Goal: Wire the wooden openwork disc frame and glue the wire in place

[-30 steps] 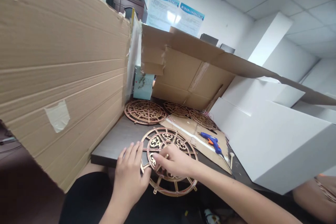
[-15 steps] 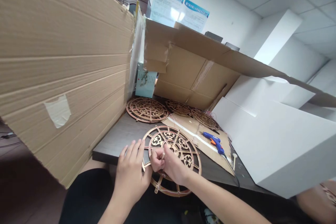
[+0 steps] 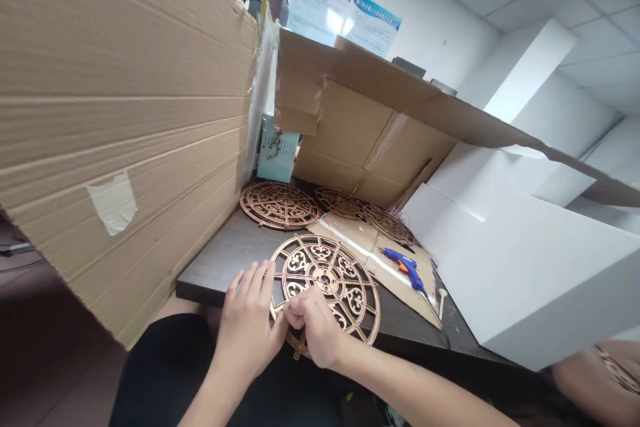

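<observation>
A round copper-coloured openwork disc (image 3: 330,280) lies on the near edge of the dark table (image 3: 225,267), partly overhanging it. My left hand (image 3: 250,327) rests flat on the disc's near-left rim with fingers stretched out. My right hand (image 3: 313,323) is closed in a pinch at the disc's near rim, touching my left thumb. What the pinch holds is too small to make out. More such discs lie further back: one at the left (image 3: 279,204) and others toward the middle (image 3: 343,203) and right (image 3: 390,223).
A blue glue gun (image 3: 405,265) lies on a flat cardboard sheet (image 3: 380,260) right of the disc. Large cardboard walls (image 3: 125,100) stand at left and behind. White foam blocks (image 3: 530,260) fill the right. A pale box (image 3: 277,153) stands at the back.
The disc has slid further onto the table and away from me. My right hand has drawn back from the disc's middle to its near rim, beside my left thumb.
</observation>
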A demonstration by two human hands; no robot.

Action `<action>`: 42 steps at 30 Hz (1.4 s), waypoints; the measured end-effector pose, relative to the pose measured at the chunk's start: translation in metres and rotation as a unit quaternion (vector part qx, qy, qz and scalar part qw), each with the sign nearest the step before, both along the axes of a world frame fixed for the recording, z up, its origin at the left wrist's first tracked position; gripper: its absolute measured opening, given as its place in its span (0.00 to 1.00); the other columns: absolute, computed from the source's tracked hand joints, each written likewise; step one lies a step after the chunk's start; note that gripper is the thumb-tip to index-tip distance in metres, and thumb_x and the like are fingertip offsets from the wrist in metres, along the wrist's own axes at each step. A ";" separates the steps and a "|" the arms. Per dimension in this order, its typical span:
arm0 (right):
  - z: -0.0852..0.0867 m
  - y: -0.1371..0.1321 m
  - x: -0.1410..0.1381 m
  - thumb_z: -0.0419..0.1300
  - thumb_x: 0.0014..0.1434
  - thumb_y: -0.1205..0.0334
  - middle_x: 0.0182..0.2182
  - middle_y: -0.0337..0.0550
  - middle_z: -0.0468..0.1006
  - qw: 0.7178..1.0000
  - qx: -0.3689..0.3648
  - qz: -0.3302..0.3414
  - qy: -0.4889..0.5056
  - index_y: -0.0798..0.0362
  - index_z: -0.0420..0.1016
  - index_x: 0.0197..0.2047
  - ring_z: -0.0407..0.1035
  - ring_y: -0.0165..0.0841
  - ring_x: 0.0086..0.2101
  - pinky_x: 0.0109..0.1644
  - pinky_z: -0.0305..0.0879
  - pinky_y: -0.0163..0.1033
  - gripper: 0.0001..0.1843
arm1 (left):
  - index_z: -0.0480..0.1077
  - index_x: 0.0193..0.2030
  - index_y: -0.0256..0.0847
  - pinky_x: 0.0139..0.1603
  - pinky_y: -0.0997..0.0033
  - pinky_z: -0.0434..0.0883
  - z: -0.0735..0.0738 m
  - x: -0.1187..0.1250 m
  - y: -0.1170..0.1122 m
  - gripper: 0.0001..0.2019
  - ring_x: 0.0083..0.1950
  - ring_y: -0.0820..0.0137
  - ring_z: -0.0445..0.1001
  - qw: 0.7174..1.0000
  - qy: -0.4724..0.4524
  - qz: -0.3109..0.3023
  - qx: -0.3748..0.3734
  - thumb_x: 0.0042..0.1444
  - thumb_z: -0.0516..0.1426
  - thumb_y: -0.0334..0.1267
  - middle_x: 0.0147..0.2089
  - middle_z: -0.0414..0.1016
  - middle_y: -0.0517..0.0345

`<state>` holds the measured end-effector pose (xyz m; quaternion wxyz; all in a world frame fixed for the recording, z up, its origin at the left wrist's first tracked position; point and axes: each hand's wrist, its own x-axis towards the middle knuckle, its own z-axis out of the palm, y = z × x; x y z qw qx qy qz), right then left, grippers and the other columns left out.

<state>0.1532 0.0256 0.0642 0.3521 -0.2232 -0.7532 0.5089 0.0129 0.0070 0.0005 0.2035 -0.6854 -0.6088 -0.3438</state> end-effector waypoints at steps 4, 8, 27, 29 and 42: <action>-0.013 -0.002 0.003 0.45 0.61 0.60 0.17 0.33 0.47 0.999 0.052 -0.014 -0.005 0.47 0.46 0.18 0.43 0.30 0.21 0.29 0.42 0.41 0.20 | 0.63 0.67 0.24 0.67 0.49 0.58 -0.002 -0.002 -0.001 0.33 0.67 0.48 0.67 1.000 -0.009 -0.002 0.001 0.57 0.53 0.41 0.66 0.69 0.37; -0.020 -0.002 0.005 0.45 0.63 0.59 0.17 0.35 0.49 0.995 0.096 -0.023 -0.017 0.47 0.47 0.19 0.45 0.30 0.21 0.29 0.44 0.41 0.21 | 0.64 0.66 0.25 0.68 0.50 0.58 -0.006 -0.002 0.000 0.33 0.67 0.50 0.67 1.000 -0.020 0.000 0.014 0.54 0.54 0.39 0.67 0.69 0.40; -0.033 0.002 0.005 0.54 0.61 0.45 0.16 0.35 0.55 0.993 0.054 -0.092 0.045 0.47 0.54 0.19 0.49 0.31 0.22 0.28 0.50 0.39 0.25 | 0.66 0.64 0.25 0.68 0.50 0.59 -0.011 0.003 0.000 0.32 0.66 0.50 0.69 0.998 -0.035 0.041 0.034 0.52 0.56 0.39 0.66 0.70 0.38; -0.029 0.007 0.000 0.50 0.63 0.41 0.16 0.33 0.52 0.993 0.047 -0.087 0.058 0.46 0.51 0.19 0.47 0.30 0.20 0.25 0.50 0.38 0.27 | 0.66 0.64 0.27 0.68 0.51 0.60 -0.015 0.002 0.003 0.32 0.65 0.52 0.70 0.997 -0.019 0.049 0.060 0.52 0.56 0.40 0.65 0.71 0.39; -0.006 0.026 -0.010 0.59 0.50 0.41 0.12 0.28 0.41 0.922 -0.335 -0.004 0.195 0.48 0.44 0.15 0.35 0.24 0.15 0.20 0.34 0.36 0.31 | 0.63 0.67 0.29 0.69 0.51 0.59 -0.008 0.001 -0.001 0.34 0.68 0.52 0.67 0.999 -0.032 0.011 0.029 0.51 0.54 0.35 0.67 0.69 0.41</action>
